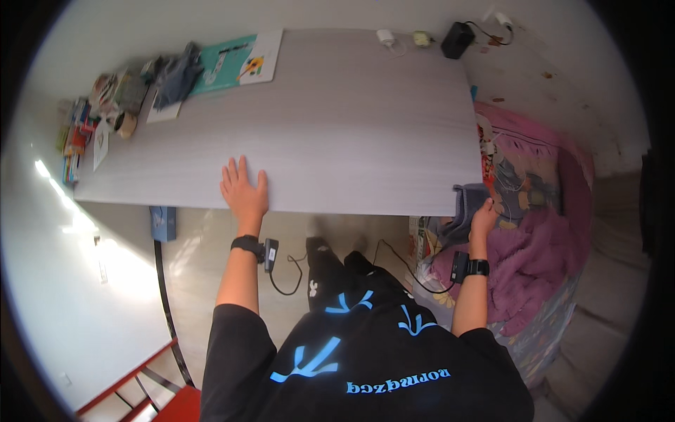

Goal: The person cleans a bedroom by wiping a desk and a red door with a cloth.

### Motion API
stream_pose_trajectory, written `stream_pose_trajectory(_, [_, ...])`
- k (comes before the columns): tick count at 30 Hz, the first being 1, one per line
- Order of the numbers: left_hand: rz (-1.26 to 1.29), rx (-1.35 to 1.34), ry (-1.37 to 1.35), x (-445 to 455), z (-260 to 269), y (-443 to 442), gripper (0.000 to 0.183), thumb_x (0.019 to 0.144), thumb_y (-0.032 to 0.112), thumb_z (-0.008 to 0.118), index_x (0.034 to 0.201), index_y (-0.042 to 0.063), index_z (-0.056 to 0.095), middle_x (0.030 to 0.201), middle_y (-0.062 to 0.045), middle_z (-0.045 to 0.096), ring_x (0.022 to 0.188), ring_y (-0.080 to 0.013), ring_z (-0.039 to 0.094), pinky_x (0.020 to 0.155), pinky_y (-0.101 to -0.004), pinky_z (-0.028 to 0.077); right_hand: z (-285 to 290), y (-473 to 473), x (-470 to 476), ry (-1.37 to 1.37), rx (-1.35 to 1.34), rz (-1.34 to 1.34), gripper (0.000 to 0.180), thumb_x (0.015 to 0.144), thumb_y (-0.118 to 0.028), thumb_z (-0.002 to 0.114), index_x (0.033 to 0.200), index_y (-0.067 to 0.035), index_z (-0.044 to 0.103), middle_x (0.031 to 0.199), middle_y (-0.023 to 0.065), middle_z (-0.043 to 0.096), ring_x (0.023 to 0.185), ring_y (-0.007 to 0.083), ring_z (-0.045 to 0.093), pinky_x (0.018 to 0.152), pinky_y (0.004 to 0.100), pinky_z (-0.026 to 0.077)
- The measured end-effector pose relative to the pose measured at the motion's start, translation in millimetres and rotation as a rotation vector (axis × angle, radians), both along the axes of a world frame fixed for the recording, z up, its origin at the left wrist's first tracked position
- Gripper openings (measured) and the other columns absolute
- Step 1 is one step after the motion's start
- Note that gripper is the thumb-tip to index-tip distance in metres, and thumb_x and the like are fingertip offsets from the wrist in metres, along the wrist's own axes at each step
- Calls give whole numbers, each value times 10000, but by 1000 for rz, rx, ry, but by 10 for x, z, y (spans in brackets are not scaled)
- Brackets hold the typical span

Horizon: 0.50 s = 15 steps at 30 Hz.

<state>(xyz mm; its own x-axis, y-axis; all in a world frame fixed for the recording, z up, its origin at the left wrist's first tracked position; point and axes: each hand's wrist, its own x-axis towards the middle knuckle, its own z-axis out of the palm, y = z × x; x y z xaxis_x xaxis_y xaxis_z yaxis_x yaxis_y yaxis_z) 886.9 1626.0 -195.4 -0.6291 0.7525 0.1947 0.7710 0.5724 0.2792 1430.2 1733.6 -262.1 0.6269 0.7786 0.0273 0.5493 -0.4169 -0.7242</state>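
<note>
My left hand (244, 190) rests palm down with its fingers apart near the front edge of a long grey tabletop (358, 126). At the table's right front corner, my right hand (483, 215) grips a dark grey cloth (466, 203). Part of that cloth lies over the corner, and the rest hangs below the edge. Both wrists wear black straps with small boxes, and a thin cable runs from each.
Books (79, 132), a mug (125, 125), a crumpled dark cloth (179, 76) and a teal-and-white pad (227, 63) line the table's left and back. A black adapter (457, 40) and chargers stand at the back right. Beside the table is a bed with a purple blanket (517, 258).
</note>
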Motion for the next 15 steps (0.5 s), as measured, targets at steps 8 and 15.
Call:
stream_pose_trajectory(8, [-11, 17, 53, 12, -25, -4, 614, 869, 422, 562, 1407, 143, 460, 1507, -121, 357, 1419, -329, 260, 1147, -512, 172, 305, -517, -962, 182, -208, -162, 736, 1025, -481, 309, 826, 183, 555, 819, 300, 624, 713, 385, 553, 692, 466, 431])
stream_pose_trajectory(15, [-25, 5, 61, 14, -49, 15, 605, 886, 425, 542, 1413, 145, 447, 1506, -128, 356, 1415, -341, 260, 1139, -523, 180, 273, -939, -2023, 445, -243, -58, 605, 1043, -420, 335, 907, 118, 577, 869, 143, 630, 759, 242, 564, 738, 363, 456])
